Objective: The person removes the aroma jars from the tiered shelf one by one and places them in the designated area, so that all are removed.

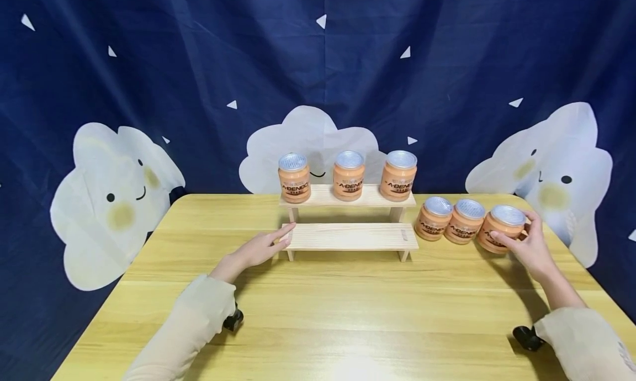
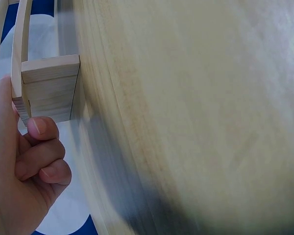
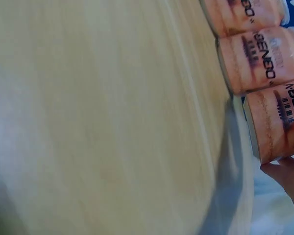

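In the head view, my right hand (image 1: 534,248) grips the rightmost orange jar (image 1: 501,229) with a silver lid, thumb on its front. Its bottom edge shows in the right wrist view; I cannot tell if it touches the table. Two like jars, a middle one (image 1: 464,222) and a left one (image 1: 434,219), stand side by side to its left. My left hand (image 1: 260,248) holds the left end of the lower wooden shelf (image 1: 348,237). In the left wrist view, several fingers (image 2: 41,152) curl below that end.
Behind the lower shelf, the upper shelf (image 1: 323,196) bears three jars: left (image 1: 295,179), middle (image 1: 349,176) and right (image 1: 398,176). Both shelves stand on the wood-grain table (image 1: 323,303). A blue curtain (image 1: 199,66) with white clouds hangs behind.
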Demonstrator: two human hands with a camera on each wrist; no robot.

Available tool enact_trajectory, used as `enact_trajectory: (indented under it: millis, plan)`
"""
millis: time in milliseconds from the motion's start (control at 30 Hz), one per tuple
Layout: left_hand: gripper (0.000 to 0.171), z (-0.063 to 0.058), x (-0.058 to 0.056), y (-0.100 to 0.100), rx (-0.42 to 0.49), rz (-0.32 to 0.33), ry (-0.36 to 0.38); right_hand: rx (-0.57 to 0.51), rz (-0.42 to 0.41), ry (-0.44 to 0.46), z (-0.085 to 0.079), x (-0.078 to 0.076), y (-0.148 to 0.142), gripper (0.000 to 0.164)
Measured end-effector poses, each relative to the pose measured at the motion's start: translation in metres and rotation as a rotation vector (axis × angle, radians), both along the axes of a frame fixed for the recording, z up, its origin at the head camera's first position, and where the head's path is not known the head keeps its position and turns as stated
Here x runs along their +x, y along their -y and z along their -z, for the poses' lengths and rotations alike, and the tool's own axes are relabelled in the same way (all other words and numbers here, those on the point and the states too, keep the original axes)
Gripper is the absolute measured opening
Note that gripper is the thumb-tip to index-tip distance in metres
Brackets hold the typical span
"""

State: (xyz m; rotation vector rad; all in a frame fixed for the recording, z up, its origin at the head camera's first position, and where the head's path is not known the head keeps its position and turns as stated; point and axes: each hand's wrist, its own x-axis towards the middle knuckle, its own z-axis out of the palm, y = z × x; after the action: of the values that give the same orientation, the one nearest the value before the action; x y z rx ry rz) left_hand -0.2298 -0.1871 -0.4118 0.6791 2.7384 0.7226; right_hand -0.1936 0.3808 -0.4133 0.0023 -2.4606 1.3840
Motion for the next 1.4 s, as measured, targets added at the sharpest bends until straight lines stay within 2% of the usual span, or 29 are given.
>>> enact_trajectory:
  millis: [200, 367, 533, 733, 1067, 1267, 1400]
  plan:
    - [0.057, -0.002, 0.0, -0.001, -0.008, -0.006, -0.002, -0.027, -0.034, 0.059, 0.008, -0.005, -0.008, 0.067]
    - [0.057, -0.002, 0.0, -0.001, -0.009, -0.007, 0.002, -0.032, -0.063, 0.05, 0.012, -0.01, -0.016, 0.068]
    - [0.057, -0.002, 0.002, 0.0, -0.01, -0.018, 0.009, 0.018, -0.084, 0.046, 0.009, -0.012, -0.016, 0.073]
    - [0.057, 0.0, 0.003, 0.0, 0.005, -0.02, 0.01, 0.085, -0.052, 0.028, 0.005, -0.015, -0.015, 0.073]
    - [0.057, -0.002, 0.001, -0.001, -0.005, -0.016, 0.0, 0.143, -0.085, 0.121, -0.001, -0.025, -0.017, 0.082]
    - [0.056, -0.001, 0.001, -0.001, -0.009, -0.005, -0.018, 0.1, -0.084, 0.161, -0.003, -0.02, -0.016, 0.084]
    - [0.056, 0.0, 0.0, 0.0, -0.015, -0.002, -0.029, 0.028, -0.047, 0.114, -0.006, -0.016, -0.009, 0.08]
